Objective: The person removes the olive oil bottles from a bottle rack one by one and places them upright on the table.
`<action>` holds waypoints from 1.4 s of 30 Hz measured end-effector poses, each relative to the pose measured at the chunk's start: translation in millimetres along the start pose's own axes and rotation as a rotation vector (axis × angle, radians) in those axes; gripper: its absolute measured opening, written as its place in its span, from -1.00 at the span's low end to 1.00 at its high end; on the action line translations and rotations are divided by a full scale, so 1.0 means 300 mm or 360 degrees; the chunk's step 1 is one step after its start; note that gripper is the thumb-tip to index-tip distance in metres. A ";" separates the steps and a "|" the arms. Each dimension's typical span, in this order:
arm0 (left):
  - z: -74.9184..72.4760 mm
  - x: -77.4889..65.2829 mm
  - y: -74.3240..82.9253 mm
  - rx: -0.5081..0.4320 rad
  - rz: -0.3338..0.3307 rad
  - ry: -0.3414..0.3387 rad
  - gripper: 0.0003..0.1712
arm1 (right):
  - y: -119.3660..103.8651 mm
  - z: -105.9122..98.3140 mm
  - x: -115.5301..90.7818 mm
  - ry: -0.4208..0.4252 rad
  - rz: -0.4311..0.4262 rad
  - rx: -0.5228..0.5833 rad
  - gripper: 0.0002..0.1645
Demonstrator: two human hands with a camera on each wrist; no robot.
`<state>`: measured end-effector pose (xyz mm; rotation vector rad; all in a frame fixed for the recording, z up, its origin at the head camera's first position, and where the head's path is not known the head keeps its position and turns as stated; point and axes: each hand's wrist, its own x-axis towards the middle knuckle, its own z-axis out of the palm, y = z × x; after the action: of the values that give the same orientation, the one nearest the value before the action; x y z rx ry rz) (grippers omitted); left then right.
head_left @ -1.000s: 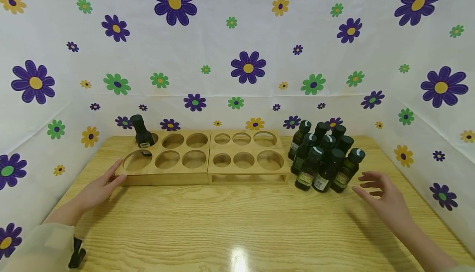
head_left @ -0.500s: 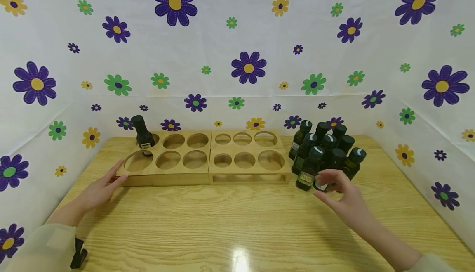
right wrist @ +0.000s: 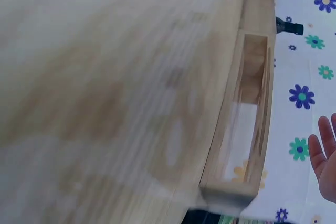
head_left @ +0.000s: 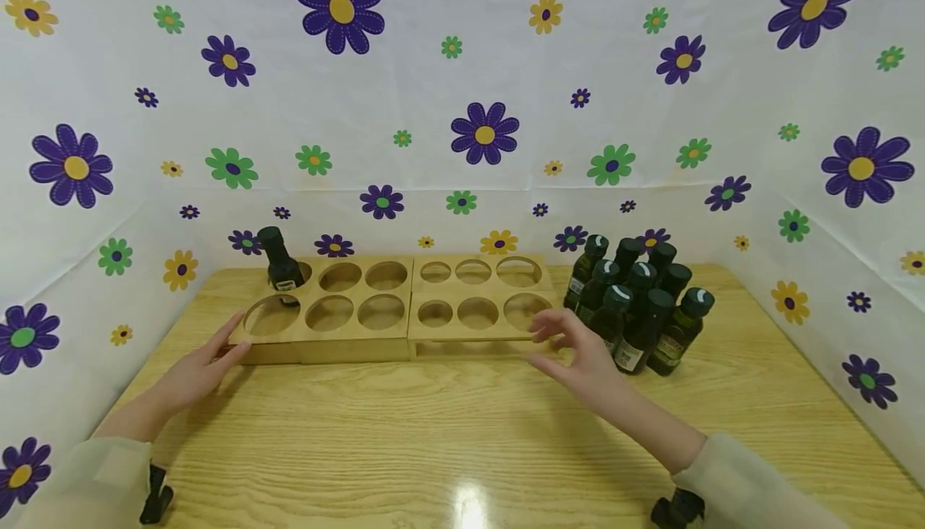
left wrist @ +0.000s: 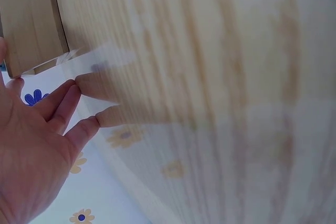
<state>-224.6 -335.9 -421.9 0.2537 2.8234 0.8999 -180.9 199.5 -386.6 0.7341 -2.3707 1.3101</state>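
My left hand (head_left: 191,372) is at the near left corner of a wooden bottle rack (head_left: 340,349), thumb by its front face and fingers along its side. In the left wrist view, its fingers lie fairly straight, fingertips at the table. A dark bottle with a black cap (head_left: 280,260) leans in that rack's back left hole. Over the near right corner of the adjoining wooden rack (head_left: 456,290), my right hand (head_left: 588,360) hovers with fingers spread, loosely bent and holding nothing. Behind it, several dark green glass bottles (head_left: 672,336) stand grouped, one partly hidden by the hand.
Both racks stand side by side at the back of the wood-grain table (head_left: 376,441), with round holes of several sizes. A white flowered cloth (head_left: 419,79) hangs behind and at both sides. Light glares off the table's front.
My right hand has moved left from beside the bottles, passing in front of them, to the right rack's near corner. The left hand stays at the left rack's corner.
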 end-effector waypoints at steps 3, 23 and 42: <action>-0.003 0.000 0.005 0.0020 -0.0007 -0.0001 -0.18 | 0.000 0.054 0.055 -0.0028 0.0060 0.0090 -0.51; -0.001 0.003 -0.003 0.0014 -0.0004 0.0009 -0.18 | -0.034 0.359 0.432 -0.0115 0.0203 0.0274 -0.46; 0.002 0.012 -0.021 0.0019 0.0004 0.0028 -0.18 | -0.045 0.608 0.587 -0.0310 0.0242 0.0243 -0.30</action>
<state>-228.5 -339.7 -426.5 0.2522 2.8456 0.8907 -323.2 -10.5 -381.6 0.7693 -2.5437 1.5616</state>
